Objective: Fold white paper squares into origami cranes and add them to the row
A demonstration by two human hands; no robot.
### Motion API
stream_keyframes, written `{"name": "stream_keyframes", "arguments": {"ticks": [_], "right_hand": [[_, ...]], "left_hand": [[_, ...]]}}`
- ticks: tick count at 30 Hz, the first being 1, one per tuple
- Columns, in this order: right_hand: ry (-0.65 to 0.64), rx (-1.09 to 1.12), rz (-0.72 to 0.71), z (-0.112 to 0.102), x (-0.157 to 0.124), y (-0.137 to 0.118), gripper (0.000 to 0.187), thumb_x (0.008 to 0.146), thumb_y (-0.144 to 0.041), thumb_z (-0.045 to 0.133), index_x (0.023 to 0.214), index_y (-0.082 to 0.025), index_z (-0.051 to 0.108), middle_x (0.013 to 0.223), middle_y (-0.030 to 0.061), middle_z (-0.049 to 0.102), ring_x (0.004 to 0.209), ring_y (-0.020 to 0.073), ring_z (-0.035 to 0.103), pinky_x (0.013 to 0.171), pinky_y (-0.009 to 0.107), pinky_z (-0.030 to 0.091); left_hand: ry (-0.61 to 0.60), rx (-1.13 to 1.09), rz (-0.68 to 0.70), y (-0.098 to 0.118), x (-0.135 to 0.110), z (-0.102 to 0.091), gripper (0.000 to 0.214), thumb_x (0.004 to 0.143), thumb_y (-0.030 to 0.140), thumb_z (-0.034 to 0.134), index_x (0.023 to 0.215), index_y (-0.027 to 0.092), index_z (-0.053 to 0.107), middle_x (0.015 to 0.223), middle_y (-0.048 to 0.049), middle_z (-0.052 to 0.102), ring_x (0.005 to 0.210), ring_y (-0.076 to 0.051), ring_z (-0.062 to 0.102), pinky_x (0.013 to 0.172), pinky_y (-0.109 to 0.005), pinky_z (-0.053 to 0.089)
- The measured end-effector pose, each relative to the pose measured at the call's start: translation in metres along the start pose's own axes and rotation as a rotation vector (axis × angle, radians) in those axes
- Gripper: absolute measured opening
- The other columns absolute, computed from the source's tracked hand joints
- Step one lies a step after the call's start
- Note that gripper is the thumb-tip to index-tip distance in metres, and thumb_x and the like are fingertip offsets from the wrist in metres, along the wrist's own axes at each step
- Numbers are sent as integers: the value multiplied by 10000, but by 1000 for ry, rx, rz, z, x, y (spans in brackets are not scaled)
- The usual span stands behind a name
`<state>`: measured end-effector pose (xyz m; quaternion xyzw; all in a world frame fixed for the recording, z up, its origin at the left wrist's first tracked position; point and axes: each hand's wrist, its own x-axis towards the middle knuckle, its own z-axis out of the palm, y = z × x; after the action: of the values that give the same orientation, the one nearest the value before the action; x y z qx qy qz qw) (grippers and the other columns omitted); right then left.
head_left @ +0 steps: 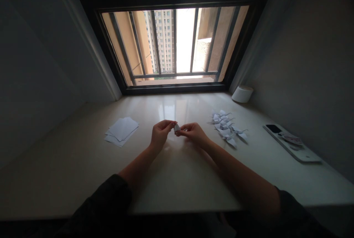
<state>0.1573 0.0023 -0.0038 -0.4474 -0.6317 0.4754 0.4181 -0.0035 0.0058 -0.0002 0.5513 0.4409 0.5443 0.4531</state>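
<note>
Between my two hands is a small piece of folded white paper (pixel 177 128), held a little above the pale tabletop (pixel 177 179). My left hand (pixel 162 131) pinches its upper left side with thumb and fingertips. On the other side, my right hand (pixel 193 132) grips the lower right edge, fingers closed. Fine creases in the paper are too small to make out. To the right lies a heap of several folded paper cranes (pixel 225 125). A loose stack of white paper sheets (pixel 121 130) rests to the left.
A white cylindrical object (pixel 242 94) stands in the back right corner. Along the right wall lies a flat white device (pixel 293 144) with a dark panel and something round on it. Behind the table is a dark-framed barred window (pixel 177 89).
</note>
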Motion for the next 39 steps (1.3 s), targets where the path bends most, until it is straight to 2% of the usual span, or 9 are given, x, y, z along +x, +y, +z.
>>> {"name": "stream_keyframes", "arguments": {"ticks": [3,8,14,19,22,25,33,39], "right_hand": [[10,43,5,0,0,-1,306,612,-472,718,714,-184,739,682,49,719,566,159,603,531,251,412],[21,88,5,-1,1,2,271,605,-426,736,733,-188,741,699,48,725,610,179,632,573,262,433],[48,5,-27,-1,1,1,266,647,-433,712,753,-191,742,709,50,727,579,166,609,561,263,407],[125,-170,-102,-1,0,-2,237,704,-436,670,748,-214,743,690,23,725,597,150,590,594,262,386],[119,-176,-108,-2,0,-1,241,711,-437,663,747,-212,741,687,18,726,570,137,576,574,255,376],[123,-160,-102,-1,1,1,241,714,-437,661,747,-212,742,685,19,725,554,135,573,555,252,372],[171,-50,-82,-1,5,7,232,678,-421,692,726,-198,736,700,42,727,641,186,650,589,258,437],[208,-59,-89,-1,6,5,235,690,-409,680,718,-183,737,684,50,725,617,179,642,600,261,439]], "left_hand": [[18,-23,-38,-2,1,-1,265,696,420,671,779,169,694,741,-31,691,723,-166,628,634,-269,463],[51,33,-12,0,0,-1,296,717,438,647,795,154,678,768,-55,694,754,-183,644,649,-277,477],[80,71,38,-1,-2,-1,283,716,427,653,794,157,683,752,-52,700,750,-185,649,699,-302,490],[20,24,65,1,-1,0,265,712,387,669,831,152,704,831,-70,714,799,-193,651,762,-322,495],[-36,1,63,2,0,-1,279,689,370,692,871,160,717,902,-83,717,836,-210,653,789,-339,495],[-46,16,58,2,0,-1,244,676,364,699,816,166,729,858,-78,723,807,-215,659,776,-340,497],[127,14,-29,2,-2,2,237,675,356,691,791,153,727,762,-79,723,729,-203,663,712,-327,491],[176,-33,-75,4,-5,6,263,663,370,695,804,148,721,809,-92,726,745,-199,662,668,-297,462]]}}
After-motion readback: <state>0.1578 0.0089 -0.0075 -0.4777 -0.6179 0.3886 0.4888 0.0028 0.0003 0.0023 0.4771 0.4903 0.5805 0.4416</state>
